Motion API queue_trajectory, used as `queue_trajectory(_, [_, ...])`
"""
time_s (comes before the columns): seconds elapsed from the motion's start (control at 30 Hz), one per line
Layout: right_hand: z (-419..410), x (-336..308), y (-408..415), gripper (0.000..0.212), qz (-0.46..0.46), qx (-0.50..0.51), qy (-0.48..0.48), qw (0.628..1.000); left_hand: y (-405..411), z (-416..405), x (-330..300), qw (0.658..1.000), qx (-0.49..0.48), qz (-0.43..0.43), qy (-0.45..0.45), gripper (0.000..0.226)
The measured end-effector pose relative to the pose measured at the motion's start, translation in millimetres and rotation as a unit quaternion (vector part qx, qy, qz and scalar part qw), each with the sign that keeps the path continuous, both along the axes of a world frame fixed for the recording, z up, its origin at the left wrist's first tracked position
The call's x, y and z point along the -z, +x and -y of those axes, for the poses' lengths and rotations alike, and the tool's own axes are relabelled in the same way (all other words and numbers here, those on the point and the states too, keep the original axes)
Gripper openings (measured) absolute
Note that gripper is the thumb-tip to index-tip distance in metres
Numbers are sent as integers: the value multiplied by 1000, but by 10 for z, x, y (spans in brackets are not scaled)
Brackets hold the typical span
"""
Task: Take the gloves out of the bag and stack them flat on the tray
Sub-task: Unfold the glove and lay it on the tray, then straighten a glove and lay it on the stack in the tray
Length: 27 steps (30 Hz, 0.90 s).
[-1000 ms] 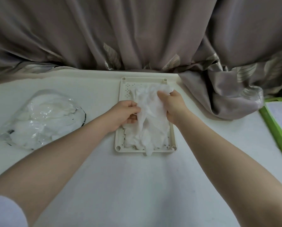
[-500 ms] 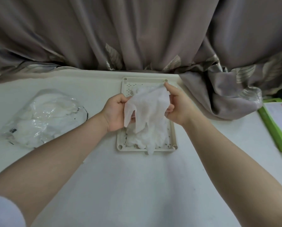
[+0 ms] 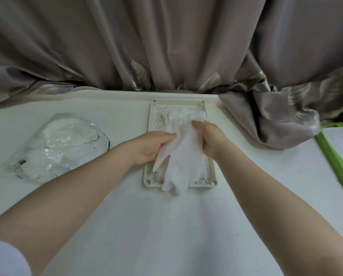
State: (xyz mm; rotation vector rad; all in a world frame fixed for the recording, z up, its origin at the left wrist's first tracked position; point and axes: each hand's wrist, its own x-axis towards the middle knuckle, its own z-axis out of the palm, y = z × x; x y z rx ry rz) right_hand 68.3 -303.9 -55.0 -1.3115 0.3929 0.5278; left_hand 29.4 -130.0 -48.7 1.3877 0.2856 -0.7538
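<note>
Green box (image 3: 337, 156) cut off at right edge; tray (image 3: 153, 124) floor mostly hidden under gloves (image 3: 183, 156).

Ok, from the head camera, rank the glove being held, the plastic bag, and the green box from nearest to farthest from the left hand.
1. The glove: pinched by the left hand, over the tray.
2. The plastic bag: on the table to that hand's left, apart from it.
3. The green box: far right edge, beyond the right hand.

White gloves (image 3: 183, 154), cream tray (image 3: 154, 124), taupe leaf-patterned curtain (image 3: 166, 46).
</note>
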Motion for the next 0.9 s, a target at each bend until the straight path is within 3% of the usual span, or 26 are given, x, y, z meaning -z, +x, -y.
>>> queue_trajectory(0.07, [-28,69,114,13,36,-1,-56,998,111,51,65,992,-6,62,114,11])
queue_trajectory(0.13, [-73,90,209,8,74,-18,-113,991,229,59,126,962,-6,139,235,7])
queue_trajectory(0.23, [-126,130,405,14,135,-57,-165,975,392,49,202,904,39,232,358,30])
queue_trajectory(0.33, [-141,127,522,27,183,-83,-181,963,422,38,196,897,42,275,343,46])
queue_trajectory(0.5, [-96,138,413,33,194,-90,-109,971,360,-34,311,873,116,339,331,55])
queue_trajectory(0.6, [-40,275,383,25,180,-104,-199,958,316,-51,389,862,164,303,372,55])
queue_trajectory(0.7, [-26,358,391,18,167,-87,-280,941,276,-42,433,807,163,333,460,57])
queue_trajectory(0.77, [-45,346,365,32,204,-64,-392,895,236,-25,406,771,105,391,492,50])
queue_trajectory(0.83, [-66,308,266,45,323,-44,-494,806,225,4,377,718,61,446,531,43])
queue_trajectory(0.9, [-132,329,117,46,449,-95,-534,710,225,43,335,676,106,491,539,50])
